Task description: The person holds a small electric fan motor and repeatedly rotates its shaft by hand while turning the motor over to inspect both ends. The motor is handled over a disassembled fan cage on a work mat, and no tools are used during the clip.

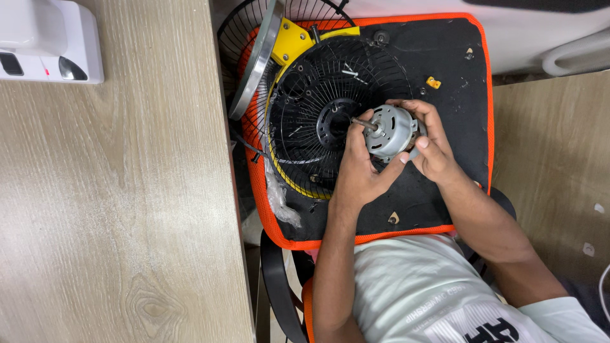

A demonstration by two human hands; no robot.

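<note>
- Near the middle of the black pad (445, 76) with the orange rim, you hold the small grey motor (389, 132) just beside the black fan grille (318, 108).
- Its shaft points left, toward the grille's hub.
- Your left hand (357, 171) clasps it from below, nearer the shaft.
- Your right hand (432, 143) wraps its fingers (424, 145) round the rear; both grips closed on it.

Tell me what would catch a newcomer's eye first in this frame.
Most striking is the small silver motor with its shaft, held between the left hand and right hand at centre. Just left of it lies a black wire fan grille with yellow trim, on a black cushion edged in orange.
</note>
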